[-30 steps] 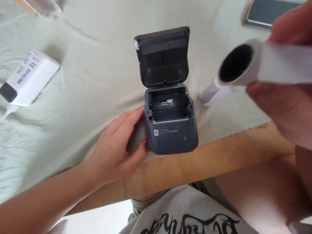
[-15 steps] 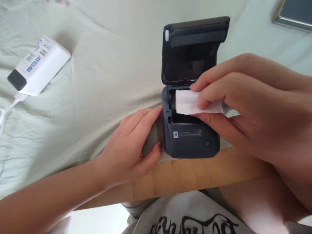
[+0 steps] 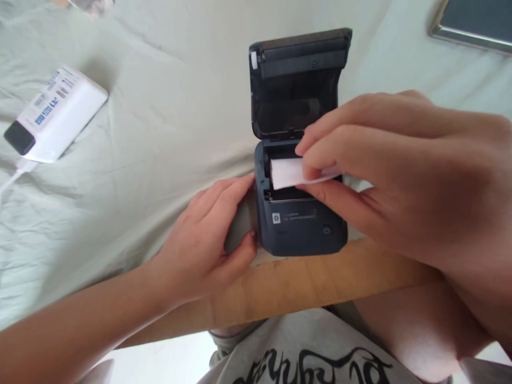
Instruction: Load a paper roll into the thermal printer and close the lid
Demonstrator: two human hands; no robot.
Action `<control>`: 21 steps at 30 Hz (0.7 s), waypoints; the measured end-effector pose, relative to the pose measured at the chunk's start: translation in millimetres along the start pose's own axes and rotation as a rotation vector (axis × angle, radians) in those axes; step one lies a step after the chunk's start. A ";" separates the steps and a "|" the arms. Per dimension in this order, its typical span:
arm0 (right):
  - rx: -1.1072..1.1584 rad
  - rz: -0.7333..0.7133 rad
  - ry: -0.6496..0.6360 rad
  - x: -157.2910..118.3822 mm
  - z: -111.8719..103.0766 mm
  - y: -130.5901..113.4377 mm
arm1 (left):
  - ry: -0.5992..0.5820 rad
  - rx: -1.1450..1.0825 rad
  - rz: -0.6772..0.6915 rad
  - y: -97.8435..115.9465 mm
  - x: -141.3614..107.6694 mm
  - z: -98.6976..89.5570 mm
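A dark blue portable label printer (image 3: 302, 232) lies near the table's front edge, its hinged lid (image 3: 294, 88) raised. My right hand (image 3: 384, 165) pinches a white paper roll (image 3: 286, 172) between thumb and fingers, and the roll sits partly inside the printer's paper compartment. Its right end is hidden behind my fingers. Against the printer's left side rest the fingertips of my left hand (image 3: 212, 234), with the thumb spread away from the other fingers. A Bluetooth mark and a power button show on the printer's front part.
At the left, a white power bank (image 3: 60, 114) with a black end lies on the pale green cloth (image 3: 168, 96), a white cable (image 3: 18, 176) plugged into it. A dark flat device (image 3: 476, 24) with a shiny rim is at the upper right. The wooden table edge (image 3: 280, 290) runs along the front.
The paper roll has gone lower into the printer's compartment and tilted slightly, moved by my right hand. My left hand stays at the printer's side. The whole view has shifted a little.
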State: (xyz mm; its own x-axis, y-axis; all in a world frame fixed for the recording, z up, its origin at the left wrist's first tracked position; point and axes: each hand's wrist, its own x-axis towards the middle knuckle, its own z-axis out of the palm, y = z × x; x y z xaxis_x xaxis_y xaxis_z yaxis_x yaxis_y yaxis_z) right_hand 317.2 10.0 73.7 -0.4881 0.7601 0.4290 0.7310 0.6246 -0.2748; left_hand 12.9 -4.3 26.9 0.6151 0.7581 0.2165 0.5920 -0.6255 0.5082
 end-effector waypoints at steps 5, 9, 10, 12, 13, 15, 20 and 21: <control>0.024 -0.143 -0.057 2.3 -1.4 -6.0 | 0.058 -0.004 0.037 -1.9 -4.2 3.7; 0.053 -0.213 -0.087 -2.8 -2.6 -3.9 | 0.013 0.046 0.121 -4.1 -5.2 5.6; 0.059 -0.193 -0.079 -2.5 -4.5 -3.8 | 0.006 0.061 0.142 -4.7 -5.1 5.3; 0.040 -0.078 -0.041 0.3 -9.1 -4.7 | -0.010 0.069 0.156 -5.8 -4.9 4.0; 0.017 0.008 -0.014 2.5 -10.9 -5.3 | -0.015 0.064 0.150 -6.2 -5.0 3.2; -0.059 0.181 0.023 7.3 -10.8 -5.9 | -0.028 0.057 0.134 -6.6 -5.4 1.8; -0.191 0.260 0.078 11.4 5.2 3.1 | -0.029 0.045 0.132 -6.9 -7.0 1.7; -0.177 0.240 0.058 8.7 5.2 7.8 | -0.026 0.046 0.139 -7.0 -7.2 2.1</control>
State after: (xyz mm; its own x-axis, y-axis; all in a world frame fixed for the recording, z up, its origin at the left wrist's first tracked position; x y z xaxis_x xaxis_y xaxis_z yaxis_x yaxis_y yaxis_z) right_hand 316.1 22.4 70.8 -0.2673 0.8675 0.4194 0.8965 0.3834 -0.2218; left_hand 5.3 -5.7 20.0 0.7059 0.6588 0.2601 0.5231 -0.7325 0.4356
